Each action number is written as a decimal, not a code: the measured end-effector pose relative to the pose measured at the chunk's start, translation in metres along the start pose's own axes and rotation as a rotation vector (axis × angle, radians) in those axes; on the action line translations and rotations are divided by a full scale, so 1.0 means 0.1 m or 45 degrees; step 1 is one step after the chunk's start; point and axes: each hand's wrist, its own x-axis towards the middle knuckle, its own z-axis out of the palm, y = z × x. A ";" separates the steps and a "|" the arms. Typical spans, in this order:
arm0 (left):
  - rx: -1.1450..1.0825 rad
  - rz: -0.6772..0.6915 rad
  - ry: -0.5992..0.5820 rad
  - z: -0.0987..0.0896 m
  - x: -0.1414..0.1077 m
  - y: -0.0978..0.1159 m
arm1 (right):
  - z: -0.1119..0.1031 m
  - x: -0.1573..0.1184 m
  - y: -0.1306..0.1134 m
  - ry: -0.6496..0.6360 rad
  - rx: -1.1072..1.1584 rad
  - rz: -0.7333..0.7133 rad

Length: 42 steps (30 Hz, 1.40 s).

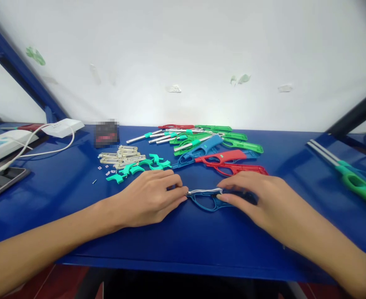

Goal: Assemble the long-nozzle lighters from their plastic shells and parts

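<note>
A blue half-shell of a gas lighter handle (206, 205) lies low on the table, with an open trigger loop. Along its top edge runs a thin white wire (205, 191). My left hand (153, 195) is closed at the shell's narrow front end, thumb and fingertips pinching it. At the other end, my right hand (260, 193) has its thumb and index finger around the shell and the end of the wire, partly covering the rear of the handle. Behind lie red handle shells (223, 157), a blue handle (201, 148) and green handle shells (243, 145).
Teal triggers (129, 168), pale clear plastic parts (120, 155) and tiny bits (108, 172) lie at left. Metal lighter tubes (139, 138) rest further back. Assembled green lighters (354, 178) are at right. A phone (6, 182) and white cables (45, 153) occupy the far left.
</note>
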 end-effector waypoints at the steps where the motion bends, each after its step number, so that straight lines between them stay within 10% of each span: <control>1: 0.005 0.003 -0.002 0.00 0.00 0.00 | 0.02 0.02 -0.01 -0.001 -0.002 -0.011; 42: 0.001 0.025 -0.037 0.00 -0.01 -0.02 | 0.01 0.10 -0.12 0.006 0.196 0.065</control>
